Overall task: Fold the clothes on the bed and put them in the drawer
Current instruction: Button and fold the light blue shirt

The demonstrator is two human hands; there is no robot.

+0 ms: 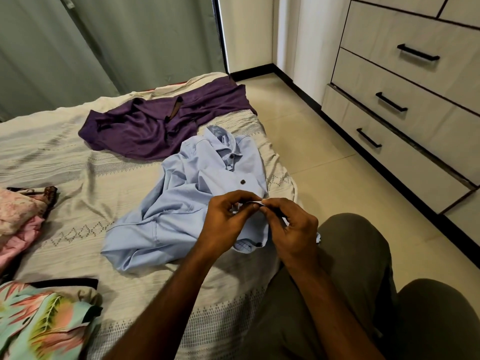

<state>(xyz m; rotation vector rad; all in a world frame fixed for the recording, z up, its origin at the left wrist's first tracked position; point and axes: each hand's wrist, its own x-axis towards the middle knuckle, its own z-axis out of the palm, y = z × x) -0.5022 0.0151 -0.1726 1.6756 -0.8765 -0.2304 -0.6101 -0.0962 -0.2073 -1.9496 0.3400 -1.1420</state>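
Shirt (187, 203) edge pinched between fingers (249, 201) of both hands — on bed (78, 157).

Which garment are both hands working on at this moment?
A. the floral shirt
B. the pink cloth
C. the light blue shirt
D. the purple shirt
C: the left hand and right hand both pinch the front edge of the light blue shirt, while the purple shirt lies untouched farther up the bed.

Light blue button shirt (187, 203): crumpled, unfolded, front edge pinched between fingertips (255, 207). Purple shirt (155, 126): rumpled, beyond the fingers. Drawers (405, 105): shut, right of fingers.
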